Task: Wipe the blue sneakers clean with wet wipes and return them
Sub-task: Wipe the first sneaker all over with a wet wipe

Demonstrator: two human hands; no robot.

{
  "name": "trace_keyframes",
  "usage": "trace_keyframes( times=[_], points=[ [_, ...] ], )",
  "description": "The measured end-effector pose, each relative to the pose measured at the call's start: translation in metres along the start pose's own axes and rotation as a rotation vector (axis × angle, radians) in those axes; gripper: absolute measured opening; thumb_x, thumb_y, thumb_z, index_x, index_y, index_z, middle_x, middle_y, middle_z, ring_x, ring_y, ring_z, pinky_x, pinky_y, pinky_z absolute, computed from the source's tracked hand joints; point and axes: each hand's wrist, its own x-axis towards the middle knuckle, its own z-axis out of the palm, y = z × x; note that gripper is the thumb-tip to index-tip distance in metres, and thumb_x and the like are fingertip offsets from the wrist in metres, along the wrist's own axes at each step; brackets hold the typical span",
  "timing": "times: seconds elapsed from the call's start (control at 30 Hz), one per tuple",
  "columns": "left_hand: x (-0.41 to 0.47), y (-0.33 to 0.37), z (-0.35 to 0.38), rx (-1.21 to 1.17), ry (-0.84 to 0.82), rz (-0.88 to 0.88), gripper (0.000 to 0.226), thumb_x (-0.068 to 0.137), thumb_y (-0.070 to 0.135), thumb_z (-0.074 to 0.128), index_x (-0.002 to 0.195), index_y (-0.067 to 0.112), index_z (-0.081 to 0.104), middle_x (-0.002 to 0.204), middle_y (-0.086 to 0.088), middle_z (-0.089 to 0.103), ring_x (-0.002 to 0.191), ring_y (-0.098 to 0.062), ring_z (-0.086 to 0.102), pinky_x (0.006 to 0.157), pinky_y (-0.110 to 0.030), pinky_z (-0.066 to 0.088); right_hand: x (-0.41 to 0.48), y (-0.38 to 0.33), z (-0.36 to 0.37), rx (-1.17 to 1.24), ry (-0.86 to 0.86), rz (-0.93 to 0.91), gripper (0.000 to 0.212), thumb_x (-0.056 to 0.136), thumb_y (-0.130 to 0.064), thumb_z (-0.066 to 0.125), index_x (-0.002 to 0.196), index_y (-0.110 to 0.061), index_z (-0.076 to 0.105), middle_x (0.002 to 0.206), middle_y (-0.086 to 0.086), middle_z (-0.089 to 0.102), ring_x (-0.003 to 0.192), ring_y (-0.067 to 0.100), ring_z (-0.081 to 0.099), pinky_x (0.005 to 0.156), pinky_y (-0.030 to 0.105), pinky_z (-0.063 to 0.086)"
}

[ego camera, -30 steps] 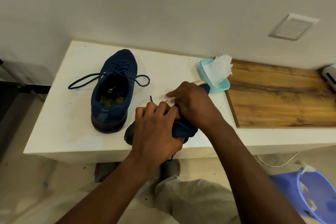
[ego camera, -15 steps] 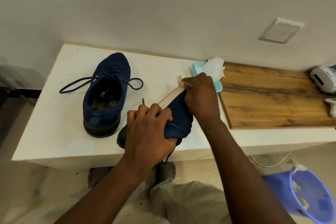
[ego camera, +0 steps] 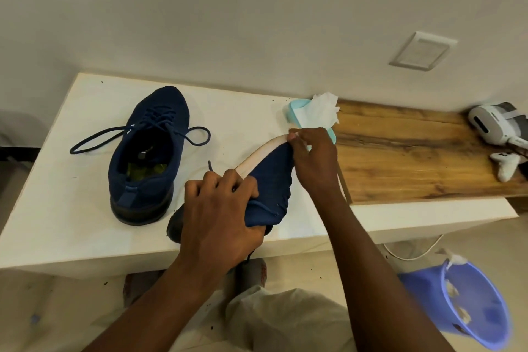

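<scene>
While left hand (ego camera: 220,217) grips tilted sneaker (ego camera: 271,180) | right hand (ego camera: 314,160) pinches toe, wipe hidden | heel covered

There is one view only, from the camera on my head, so no second view shares anything with it. It looks forward and steeply down, wide-angled, bending the white bench (ego camera: 71,180) edges. My left hand (ego camera: 217,220) and right hand (ego camera: 314,163) sit close at centre frame, forearms entering from the bottom edge. The wall (ego camera: 228,8) fills the upper half; the floor (ego camera: 43,308) lies along the bottom, farther below.
</scene>
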Motion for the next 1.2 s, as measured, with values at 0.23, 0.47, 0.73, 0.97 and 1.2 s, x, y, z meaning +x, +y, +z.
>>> trace_keyframes(
  times=[0.23,0.47,0.73,0.97,1.2],
  points=[
    [0.000,0.000,-0.001,-0.019,0.033,0.003,0.036,0.063,0.051,0.064,0.092,0.031,0.058,0.090,0.008,0.058,0.086,-0.021,0.053,0.077,-0.039,0.035,0.009,0.013,0.002,0.003,-0.045,0.008,0.027,0.097,-0.014,0.058,0.123,-0.014,0.069,0.116,0.003,0.066,0.107,0.014,0.060,0.089,0.015,0.043],
    [0.003,-0.002,-0.001,-0.023,0.036,-0.006,0.035,0.065,0.051,0.062,0.093,0.031,0.058,0.091,0.008,0.059,0.087,-0.021,0.053,0.077,-0.039,0.036,-0.003,0.005,0.007,0.102,-0.143,-0.039,0.023,0.098,-0.019,0.060,0.118,-0.016,0.071,0.116,0.001,0.065,0.107,0.012,0.060,0.095,0.026,0.049],
    [0.000,0.002,0.000,-0.001,0.020,0.020,0.040,0.060,0.050,0.068,0.094,0.030,0.061,0.092,0.006,0.061,0.086,-0.021,0.055,0.078,-0.038,0.035,0.015,0.021,0.008,0.144,-0.037,0.195,0.024,0.100,-0.023,0.057,0.115,-0.010,0.071,0.104,-0.002,0.068,0.077,-0.002,0.057,0.075,0.009,0.051],
    [0.001,0.000,-0.001,-0.023,0.030,0.010,0.037,0.064,0.050,0.066,0.095,0.031,0.058,0.093,0.008,0.060,0.088,-0.021,0.054,0.078,-0.039,0.036,0.019,0.016,0.009,0.109,-0.083,0.127,0.023,0.099,-0.023,0.060,0.113,-0.012,0.073,0.106,0.000,0.071,0.088,0.004,0.064,0.076,0.005,0.045],
    [0.003,-0.002,0.000,-0.028,0.073,-0.008,0.032,0.065,0.050,0.065,0.090,0.031,0.057,0.088,0.010,0.057,0.085,-0.019,0.051,0.076,-0.036,0.032,-0.017,-0.017,0.016,-0.038,-0.251,-0.161,0.025,0.097,-0.031,0.058,0.113,-0.020,0.074,0.110,0.000,0.068,0.099,0.012,0.060,0.088,0.026,0.046]
  ],
)
